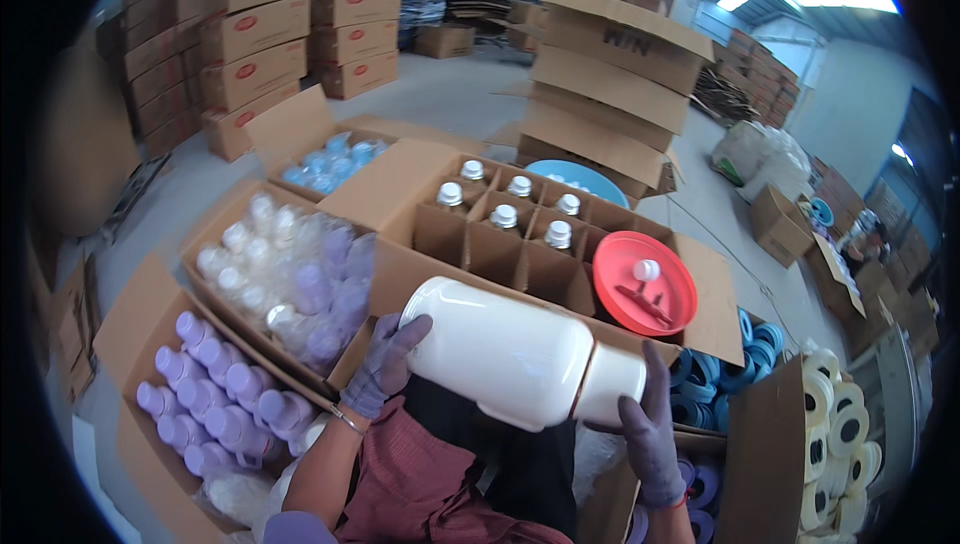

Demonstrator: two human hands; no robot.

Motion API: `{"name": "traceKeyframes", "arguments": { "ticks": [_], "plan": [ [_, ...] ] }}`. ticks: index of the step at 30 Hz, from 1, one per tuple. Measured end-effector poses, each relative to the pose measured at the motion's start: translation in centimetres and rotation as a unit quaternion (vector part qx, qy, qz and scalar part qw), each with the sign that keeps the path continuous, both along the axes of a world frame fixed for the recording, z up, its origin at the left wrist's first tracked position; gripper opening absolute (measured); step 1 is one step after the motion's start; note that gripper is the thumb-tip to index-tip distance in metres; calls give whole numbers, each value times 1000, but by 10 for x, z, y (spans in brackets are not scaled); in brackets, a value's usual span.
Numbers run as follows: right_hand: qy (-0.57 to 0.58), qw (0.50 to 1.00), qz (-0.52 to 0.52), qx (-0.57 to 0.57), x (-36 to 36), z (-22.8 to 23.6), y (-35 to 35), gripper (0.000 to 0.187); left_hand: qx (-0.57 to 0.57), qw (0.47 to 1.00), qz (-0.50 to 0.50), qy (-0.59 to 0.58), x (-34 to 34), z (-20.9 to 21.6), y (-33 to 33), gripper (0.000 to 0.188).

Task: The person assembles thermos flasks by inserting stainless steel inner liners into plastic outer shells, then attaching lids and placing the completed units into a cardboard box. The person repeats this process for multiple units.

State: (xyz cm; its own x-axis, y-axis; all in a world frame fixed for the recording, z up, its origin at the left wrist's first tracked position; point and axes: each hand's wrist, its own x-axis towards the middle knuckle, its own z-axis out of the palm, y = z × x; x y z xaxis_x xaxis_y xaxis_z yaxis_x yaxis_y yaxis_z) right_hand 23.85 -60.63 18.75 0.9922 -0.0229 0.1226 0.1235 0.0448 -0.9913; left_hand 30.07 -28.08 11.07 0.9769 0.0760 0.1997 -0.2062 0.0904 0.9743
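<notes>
My gloved left hand (380,369) cupped round wide base of white flask (495,352), fingers bent, partly hidden behind. My gloved right hand (653,444) at other end, thumb and fingers spread moderately wide, touching white cap (610,386); firmness of grip can't tell. Flask lies nearly level, cap slightly lower, above my lap, near side of divided carton (398,266) and red dish (672,289).
</notes>
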Motion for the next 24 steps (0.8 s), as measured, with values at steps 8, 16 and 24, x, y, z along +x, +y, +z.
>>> {"name": "traceKeyframes", "arguments": {
  "ticks": [8,16,24],
  "plan": [
    [-437,776,182,-416,9,54,-31,68,206,970,-74,-102,68,-7,19,41],
    [-117,825,-88,-546,154,24,-80,63,258,870,-419,-2,84,64,-21,41],
    [-209,757,38,-617,295,-5,29,37,214,763,-599,-115,24,-15,-49,41]
  ]
}}
